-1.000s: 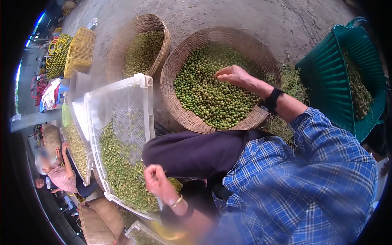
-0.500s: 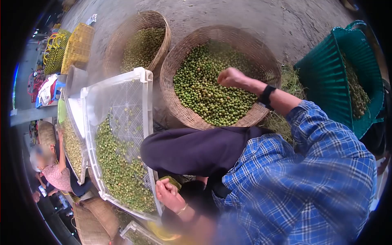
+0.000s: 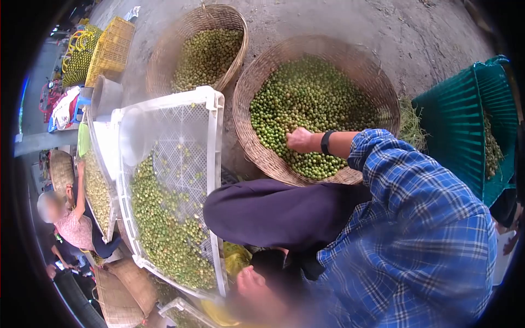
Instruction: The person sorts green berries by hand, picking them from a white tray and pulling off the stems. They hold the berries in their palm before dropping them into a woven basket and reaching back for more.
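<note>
Right hand has shifted from over the mid-basket toward the trouser-leg side; left hand has drawn back from the tray's near edge toward the lap. View has swung a little too.

Round green fruits heap inside the large wicker basket, whose round mouth faces up at the camera. Being near spherical, they show no long axis and point nowhere (a few pale brownish ones among the green). Right hand is down at the heap, back of hand uppermost, forearm pointing from picture-right to picture-left, dark wristband on. Fingers curled, tips hidden among or against the fruit; cannot tell whether they grip any.

Left hand smeared by blur, near the white mesh tray; cannot tell how its fingers stand. Tray's long axis runs top to bottom in the picture, green fruit gathered mostly in the lower part.

Second wicker basket beside the first, also holding fruit; green ribbed basket on the far side.
</note>
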A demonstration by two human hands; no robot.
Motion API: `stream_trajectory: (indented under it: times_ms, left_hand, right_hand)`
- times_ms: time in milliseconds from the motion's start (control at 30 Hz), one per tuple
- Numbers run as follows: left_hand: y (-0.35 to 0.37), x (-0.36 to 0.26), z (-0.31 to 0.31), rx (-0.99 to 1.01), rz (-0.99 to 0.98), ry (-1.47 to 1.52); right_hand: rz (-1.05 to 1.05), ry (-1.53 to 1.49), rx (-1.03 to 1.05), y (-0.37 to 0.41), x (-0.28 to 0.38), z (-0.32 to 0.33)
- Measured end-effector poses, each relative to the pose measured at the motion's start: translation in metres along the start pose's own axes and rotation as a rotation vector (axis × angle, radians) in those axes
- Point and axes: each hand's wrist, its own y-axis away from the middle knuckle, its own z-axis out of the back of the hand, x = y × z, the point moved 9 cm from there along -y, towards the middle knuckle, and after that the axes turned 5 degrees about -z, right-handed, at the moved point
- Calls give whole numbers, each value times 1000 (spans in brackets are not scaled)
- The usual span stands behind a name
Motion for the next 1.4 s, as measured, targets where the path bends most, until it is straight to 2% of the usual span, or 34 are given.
stream_trajectory:
  times_ms: [67, 133, 167, 200, 233, 267, 367, 400, 467, 500, 567, 600, 667, 733, 767, 800, 833, 867, 900, 933, 1000, 1067, 1133, 1200, 1333, 1400]
  left_hand:
    - [3, -11, -3, -19, 57, -336]
    - [12, -50, -20, -46, 137, -593]
    - [12, -65, -27, 7, 112, -699]
    - [10, -67, -24, -41, 90, -651]
    - [9, -65, -22, -86, 69, -600]
    - [9, -66, -20, -131, 49, -546]
    - [10, -89, -33, -66, -96, -613]
    - [5, -79, -34, -27, -141, -391]
    - [-10, -50, -28, 35, -227, 47]
    - [-13, -33, -23, -22, -36, 179]
    - [-18, -29, -25, 24, -59, 215]
    - [-19, -28, -26, 51, -71, 236]
    - [-20, -25, -27, 67, -48, 344]
    - [-23, -23, -27, 58, -14, 553]
    - [-29, -17, -28, 136, 53, 787]
    - [-34, -16, -25, 170, 62, 898]
    - [-39, -17, -26, 208, 67, 1009]
    - [-43, -20, -28, 249, 70, 1119]
    - [-44, -23, -32, 311, 83, 1201]
    - [-43, -23, -38, 324, 133, 1259]
    - [-41, -20, -46, 268, 201, 1278]
    - [-36, -21, -52, 340, 223, 1306]
    - [-34, -22, -52, 383, 217, 1322]
    - [-32, -25, -43, 394, 187, 1321]
    - [-33, -19, -27, 324, 150, 1261]
    - [-32, -12, -27, 291, 173, 1261]
  right_hand:
    - [17, 81, 8, -7, 4, -17]
    - [85, 47, 55, -4, 5, -15]
    - [105, 33, 68, -4, 5, -14]
    - [127, 18, 83, -2, 5, -17]
    - [99, -88, -7, 1, 1, -11]
    - [40, -128, 10, 6, -5, -14]
    - [-62, -259, 82, 33, -4, -5]
    - [4, -246, 184, 42, 4, -22]
    - [92, -222, 321, 75, 20, -14]
    - [81, -249, 380, 87, 23, -24]
    - [34, -292, 509, 112, 25, -30]
    - [69, -332, 466, 116, 27, -54]
    - [-50, -640, 788, 134, 23, -108]
    - [-290, -1245, 802, 135, 5, -86]
    - [-355, -1376, 669, 126, -6, -66]
    - [-477, -1469, 587, 123, -17, -37]
    - [-364, -1663, 476, 112, -15, -6]
    - [-358, -1759, 382, 106, -15, 29]
    - [-336, -1730, 301, 102, -17, 60]
    - [-269, -1575, 194, 95, -25, 79]
    - [-436, -1306, 92, 78, -44, 76]
    - [-492, -1117, 4, 66, -54, 67]
    - [-402, -799, -47, 44, -54, 44]
    - [-297, -597, -196, 33, -47, 35]
    - [-231, -461, -166, 14, -42, 10]
    - [-230, -375, -79, 13, -34, 2]
